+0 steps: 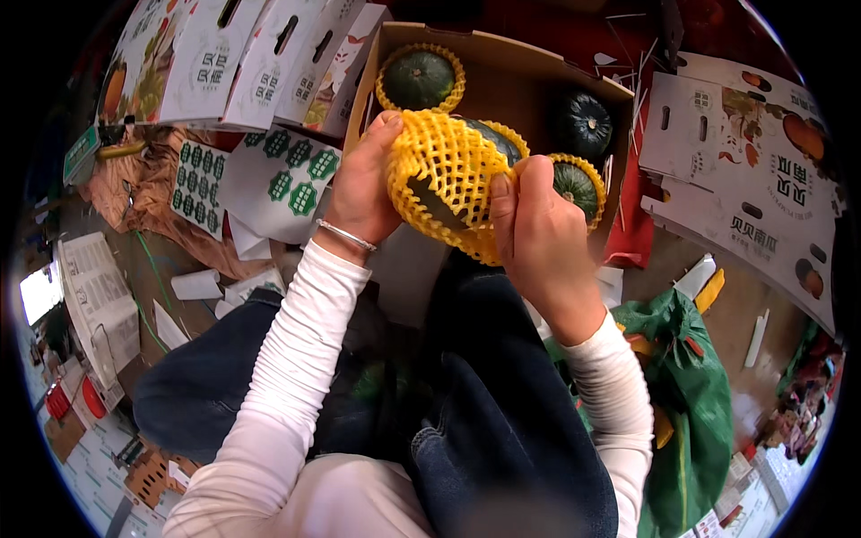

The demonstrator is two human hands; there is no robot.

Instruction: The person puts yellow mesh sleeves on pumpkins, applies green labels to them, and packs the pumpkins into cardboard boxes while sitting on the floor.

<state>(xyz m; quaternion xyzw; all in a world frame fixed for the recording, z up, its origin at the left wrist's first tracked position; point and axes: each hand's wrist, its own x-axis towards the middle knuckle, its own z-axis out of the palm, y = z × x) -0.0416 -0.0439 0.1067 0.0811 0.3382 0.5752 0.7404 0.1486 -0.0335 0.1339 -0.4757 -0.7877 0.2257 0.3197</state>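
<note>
Both my hands hold a yellow foam net sleeve (447, 158), stretched between them above the near side of an open cardboard box (498, 64). My left hand (366, 181) grips its left end. The fingers of my right hand (548, 235) pinch its right edge. A dark opening shows on the sleeve's near side; whether anything is inside, I cannot tell. Just behind it, a dark green pumpkin (496, 140) in a yellow net is partly hidden. Other netted pumpkins sit at the box's back left (420, 79) and right side (575, 187). A bare-looking pumpkin (584, 124) lies at the right.
White printed cartons (269, 74) stand at the back left, and flattened ones (746, 155) lie at the right. Sheets of green stickers (296, 171) rest left of the box. A green woven sack (693, 403) is beside my right arm. Paper scraps (196, 285) litter the floor.
</note>
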